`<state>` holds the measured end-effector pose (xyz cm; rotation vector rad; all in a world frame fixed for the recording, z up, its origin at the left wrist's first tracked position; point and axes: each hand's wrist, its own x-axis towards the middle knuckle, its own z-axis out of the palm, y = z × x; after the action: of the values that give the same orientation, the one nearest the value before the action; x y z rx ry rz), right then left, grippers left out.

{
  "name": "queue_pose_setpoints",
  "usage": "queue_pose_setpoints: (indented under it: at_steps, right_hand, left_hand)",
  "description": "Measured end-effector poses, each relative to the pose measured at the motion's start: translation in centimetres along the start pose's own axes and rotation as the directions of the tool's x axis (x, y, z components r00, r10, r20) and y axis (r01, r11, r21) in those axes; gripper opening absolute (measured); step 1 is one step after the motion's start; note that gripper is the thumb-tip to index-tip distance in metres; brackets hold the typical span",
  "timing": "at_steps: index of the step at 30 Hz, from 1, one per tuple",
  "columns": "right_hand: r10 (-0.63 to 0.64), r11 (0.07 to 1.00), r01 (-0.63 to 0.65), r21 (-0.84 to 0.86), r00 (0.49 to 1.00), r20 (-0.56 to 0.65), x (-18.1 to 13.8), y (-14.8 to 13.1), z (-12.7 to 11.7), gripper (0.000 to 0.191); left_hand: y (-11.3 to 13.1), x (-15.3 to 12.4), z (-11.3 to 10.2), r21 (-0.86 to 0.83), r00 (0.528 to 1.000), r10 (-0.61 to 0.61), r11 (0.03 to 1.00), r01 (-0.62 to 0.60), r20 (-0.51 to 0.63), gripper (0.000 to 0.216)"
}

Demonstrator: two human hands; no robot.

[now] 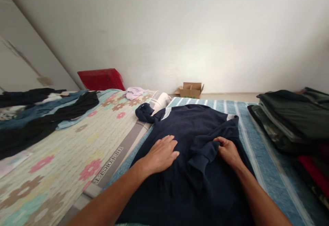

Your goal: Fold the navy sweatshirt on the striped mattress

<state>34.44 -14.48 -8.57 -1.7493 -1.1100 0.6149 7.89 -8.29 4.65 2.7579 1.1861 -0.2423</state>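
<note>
Pressing flat at frame centre, the left hand lies open on the navy sweatshirt. The right hand pinches its folded sleeve cuff, lying between both hands.

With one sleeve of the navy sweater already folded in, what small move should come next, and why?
Probably fold in the other sleeve, which trails off the navy sweater onto the floral mat. The left hand lies flat on the body, while the right hand holds the folded-in sleeve in its grip.
</note>
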Motion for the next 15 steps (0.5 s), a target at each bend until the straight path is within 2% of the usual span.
queue_pose_setpoints:
  at_steps: [4, 8, 11, 15]
  right_hand:
    - [0.011, 0.999, -0.012, 0.045, 1.0, 0.004, -0.1, -0.3, 0.0, 0.022]
    - [0.023, 0.995, -0.024, 0.094, 1.0, 0.013, -0.1, -0.6, 0.0, 0.021]
    - [0.034, 0.991, -0.038, 0.131, 0.999, 0.031, -0.1, -0.7, 0.0, 0.019]
    - [0.056, 0.981, -0.07, 0.182, 0.995, 0.081, -0.1, -0.8, -0.1, 0.019]
  left_hand:
    - [2.8, 7.9, 0.4, -0.003, 0.99, 0.133, 0.991, -0.133, -0.036, 0.041]
    - [5.4, 14.5, 2.0, -0.011, 0.991, 0.106, 0.994, -0.107, -0.077, 0.039]
    - [7.1, 17.7, 2.9, -0.029, 0.986, 0.098, 0.994, -0.103, -0.134, 0.041]
    - [8.3, 20.4, 4.1, -0.064, 0.979, 0.101, 0.991, -0.114, -0.178, 0.05]
